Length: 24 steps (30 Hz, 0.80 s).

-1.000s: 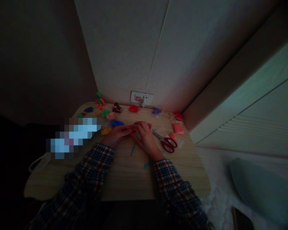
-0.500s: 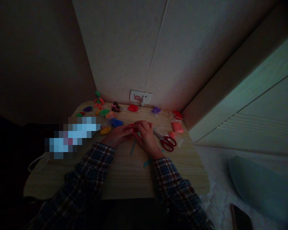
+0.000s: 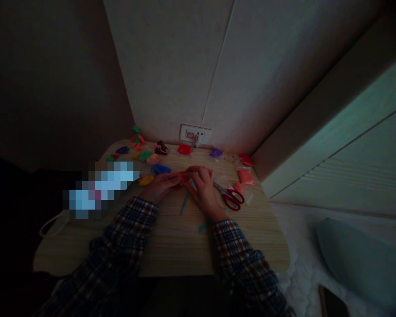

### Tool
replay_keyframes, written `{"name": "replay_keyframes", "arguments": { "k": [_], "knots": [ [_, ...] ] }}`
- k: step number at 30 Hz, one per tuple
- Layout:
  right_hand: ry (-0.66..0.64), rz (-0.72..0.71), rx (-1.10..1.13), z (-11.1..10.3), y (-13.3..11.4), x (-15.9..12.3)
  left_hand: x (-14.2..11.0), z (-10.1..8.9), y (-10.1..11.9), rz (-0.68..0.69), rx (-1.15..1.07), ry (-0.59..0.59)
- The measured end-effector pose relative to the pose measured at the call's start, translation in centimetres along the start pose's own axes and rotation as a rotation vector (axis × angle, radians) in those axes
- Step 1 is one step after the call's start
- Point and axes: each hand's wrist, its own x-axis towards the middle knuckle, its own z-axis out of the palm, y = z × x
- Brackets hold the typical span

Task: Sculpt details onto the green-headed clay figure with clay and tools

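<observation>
Over the middle of the table my left hand and my right hand meet around a small piece of red clay. Fingers of both are closed on it and hide most of its shape. Scissors with dark red handles lie just right of my right hand. Thin blue-green strips rest on the table under and beside that hand. Blue clay and a yellow lump are close to my left hand.
Along the table's back edge stand a green and orange figure and several clay lumps. Red, purple and pink clay packets lie farther right. A blurred-out bright object is at left. A wall socket is behind.
The whole view has shifted slightly. Both hands stay together on the red clay, with only small finger movement.
</observation>
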Motion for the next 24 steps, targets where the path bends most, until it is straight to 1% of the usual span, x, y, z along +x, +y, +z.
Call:
{"name": "replay_keyframes", "arguments": {
  "k": [2,3,5,7,8,10,12,14,16,20,24],
  "knots": [
    [0.025,0.009,0.007,-0.1,0.1,0.0,-0.1,0.1,0.2,0.024,0.065,0.033],
    [0.048,0.022,0.002,-0.2,0.3,0.0,-0.1,0.1,0.4,0.062,0.125,0.066],
    [0.114,0.083,-0.029,-0.3,0.6,0.1,-0.1,0.1,0.6,0.194,0.316,0.181],
    [0.194,0.174,-0.074,-0.5,1.0,0.1,-0.2,0.0,0.7,0.360,0.590,0.302],
    [0.227,0.218,-0.090,-0.6,1.2,0.1,-0.2,0.0,0.6,0.443,0.737,0.344],
    [0.268,0.287,-0.102,-0.7,1.6,0.2,-0.2,0.0,0.2,0.591,1.000,0.368],
    [0.268,0.326,-0.099,-0.5,1.8,0.2,-0.1,0.1,-0.5,0.674,1.202,0.322],
    [0.244,0.349,-0.082,-0.3,1.9,0.1,0.0,0.3,-1.2,0.657,1.343,0.251],
    [0.226,0.373,-0.052,0.0,2.1,0.1,0.0,0.3,-1.7,0.615,1.415,0.220],
    [0.229,0.418,0.015,0.5,2.4,0.1,0.1,0.2,-1.7,0.572,1.443,0.251],
    [0.232,0.411,0.074,0.7,2.6,0.1,-0.2,0.3,-1.2,0.521,1.477,0.246]
  ]
}}
